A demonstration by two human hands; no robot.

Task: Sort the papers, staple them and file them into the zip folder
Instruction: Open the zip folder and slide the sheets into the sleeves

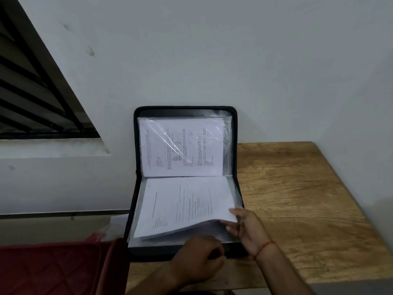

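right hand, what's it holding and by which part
The right hand pinches the printed sheet by its near right corner, thumb on top, with that corner raised in the lower half of the open zip folder.

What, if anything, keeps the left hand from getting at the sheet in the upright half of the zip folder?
Probably yes. The left hand sits at the near edge of the zip folder; only the lower page lies between it and the upright sheet, which a clear sleeve covers.
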